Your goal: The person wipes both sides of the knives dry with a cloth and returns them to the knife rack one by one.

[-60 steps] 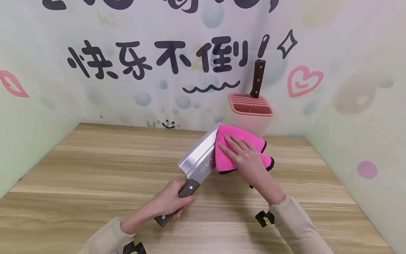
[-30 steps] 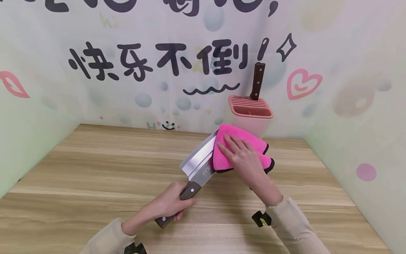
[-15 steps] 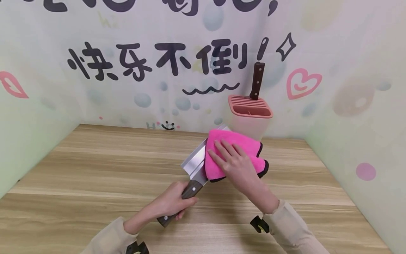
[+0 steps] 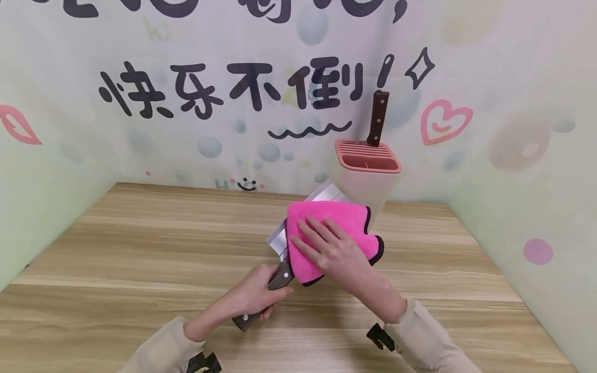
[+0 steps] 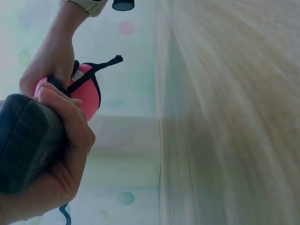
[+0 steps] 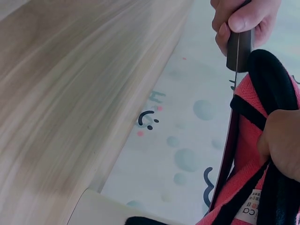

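Note:
My left hand (image 4: 255,294) grips the dark wooden handle (image 4: 280,276) of a cleaver (image 4: 326,192). The cleaver is raised off the table, its broad steel blade slanting up and away to the right. A bright pink cloth with black trim (image 4: 342,215) lies against the blade and covers much of it. My right hand (image 4: 333,254) holds that cloth, its fingers lying long across the top. In the right wrist view, the thumb (image 6: 281,143) presses into the folds of the cloth (image 6: 248,145), beside the blade seen edge-on (image 6: 228,145).
Behind the cloth, against the back wall, stands a white knife block with a pink slotted top (image 4: 368,155). One dark-handled knife (image 4: 378,118) stands upright in it. The wooden table (image 4: 154,248) meets printed walls at the back and both sides.
My right hand has drawn the cloth down along the blade toward the handle, uncovering the far end. The left hand keeps its grip on the cleaver, nearly still.

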A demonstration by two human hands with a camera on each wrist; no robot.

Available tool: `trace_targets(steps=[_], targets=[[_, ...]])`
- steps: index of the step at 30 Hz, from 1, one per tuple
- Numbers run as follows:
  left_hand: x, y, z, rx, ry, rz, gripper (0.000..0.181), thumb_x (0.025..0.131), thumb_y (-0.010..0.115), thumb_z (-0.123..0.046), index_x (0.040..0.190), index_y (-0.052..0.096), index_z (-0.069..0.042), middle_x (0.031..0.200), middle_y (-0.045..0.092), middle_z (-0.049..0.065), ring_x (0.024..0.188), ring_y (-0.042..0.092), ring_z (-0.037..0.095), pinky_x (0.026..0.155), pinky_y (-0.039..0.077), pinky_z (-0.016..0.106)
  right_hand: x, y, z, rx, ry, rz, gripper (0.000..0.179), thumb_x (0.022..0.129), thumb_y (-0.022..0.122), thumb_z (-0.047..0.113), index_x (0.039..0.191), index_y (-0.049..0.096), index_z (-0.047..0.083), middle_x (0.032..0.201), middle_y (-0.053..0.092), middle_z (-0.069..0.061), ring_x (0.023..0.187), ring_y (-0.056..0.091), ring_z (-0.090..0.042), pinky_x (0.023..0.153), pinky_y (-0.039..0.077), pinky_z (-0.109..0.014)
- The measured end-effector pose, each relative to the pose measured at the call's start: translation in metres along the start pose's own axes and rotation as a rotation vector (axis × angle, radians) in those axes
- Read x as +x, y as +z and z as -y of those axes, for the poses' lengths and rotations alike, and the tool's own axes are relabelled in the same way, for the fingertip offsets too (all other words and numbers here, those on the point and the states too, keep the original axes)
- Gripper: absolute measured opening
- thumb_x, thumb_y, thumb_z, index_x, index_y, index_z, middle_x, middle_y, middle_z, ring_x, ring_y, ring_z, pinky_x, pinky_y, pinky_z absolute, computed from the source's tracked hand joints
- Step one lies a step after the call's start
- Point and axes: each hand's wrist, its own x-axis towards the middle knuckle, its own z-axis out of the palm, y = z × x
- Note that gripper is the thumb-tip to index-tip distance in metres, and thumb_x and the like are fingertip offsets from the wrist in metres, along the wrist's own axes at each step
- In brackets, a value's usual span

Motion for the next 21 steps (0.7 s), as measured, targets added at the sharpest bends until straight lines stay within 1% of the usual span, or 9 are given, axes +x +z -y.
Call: trace_targets(steps=[5,10,11,13,14,17,18,21], targets=[[0.0007,0.0002,-0.0006,-0.007,0.015,0.008,0.008,0.084,0.053,-0.006,0.082,0.047,-0.002,0.044,0.045,-0.001,0.032,0.043,0.008,0.03,0.041,0.031,0.0019,-0.0024,0.003,-0.027,-0.048,-0.022,0.047,0.073,0.072,0.013,0.118,0.059,0.017,0.122,0.054,-0.009,0.116,0.048,-0.025,0.097,0.039,-0.036],[0.001,0.0001,-0.0001,-0.027,0.011,0.027,0.008,0.086,0.052,-0.007,0.083,0.047,-0.002,0.045,0.045,0.0,0.032,0.043,0.009,0.03,0.041,0.03,0.0026,-0.0024,0.0047,-0.029,-0.081,-0.031,0.043,0.076,0.069,0.014,0.118,0.059,0.016,0.123,0.054,-0.009,0.117,0.047,-0.025,0.098,0.038,-0.037],[0.001,0.0001,0.0,-0.03,0.009,0.032,0.009,0.086,0.052,-0.008,0.084,0.047,-0.002,0.045,0.045,0.0,0.033,0.043,0.009,0.03,0.041,0.03,0.0026,-0.0021,0.0049,-0.032,-0.089,-0.035,0.04,0.078,0.066,0.014,0.117,0.059,0.016,0.123,0.054,-0.01,0.117,0.047,-0.025,0.098,0.038,-0.037],[0.0009,0.0,0.0003,-0.036,0.008,0.039,0.009,0.086,0.052,-0.008,0.084,0.046,-0.001,0.045,0.045,0.0,0.033,0.043,0.009,0.03,0.04,0.03,0.0026,-0.0009,0.0056,-0.04,-0.104,-0.054,0.032,0.086,0.055,0.011,0.117,0.06,0.016,0.122,0.054,-0.01,0.116,0.047,-0.025,0.098,0.038,-0.037],[0.0008,-0.0001,0.0002,-0.034,0.009,0.041,0.009,0.086,0.052,-0.007,0.084,0.046,-0.001,0.045,0.045,0.0,0.033,0.043,0.009,0.03,0.04,0.03,0.0026,-0.0008,0.0061,-0.042,-0.109,-0.06,0.03,0.089,0.049,0.009,0.116,0.06,0.016,0.122,0.054,-0.01,0.116,0.047,-0.025,0.098,0.038,-0.037],[0.0014,0.0,0.0004,-0.019,0.004,0.042,0.007,0.085,0.051,-0.005,0.084,0.045,-0.001,0.045,0.045,-0.001,0.032,0.043,0.008,0.031,0.041,0.029,0.0029,0.0001,0.0076,-0.048,-0.123,-0.081,0.036,0.095,0.033,0.004,0.116,0.06,0.016,0.121,0.055,-0.01,0.116,0.048,-0.025,0.097,0.038,-0.037],[0.0017,0.0001,0.0006,-0.014,0.007,0.041,0.006,0.084,0.051,-0.004,0.084,0.045,-0.001,0.044,0.045,-0.001,0.032,0.043,0.007,0.031,0.042,0.029,0.003,0.0004,0.0082,-0.047,-0.125,-0.082,0.037,0.096,0.031,0.004,0.115,0.06,0.016,0.121,0.055,-0.01,0.116,0.048,-0.025,0.097,0.038,-0.037],[0.002,0.0003,0.0009,-0.005,0.005,0.04,0.005,0.084,0.05,-0.002,0.084,0.045,-0.001,0.044,0.045,-0.001,0.032,0.043,0.006,0.031,0.042,0.029,0.003,-0.0002,0.0088,-0.037,-0.127,-0.071,0.031,0.092,0.043,0.007,0.116,0.06,0.015,0.122,0.054,-0.01,0.116,0.047,-0.025,0.098,0.038,-0.037]])
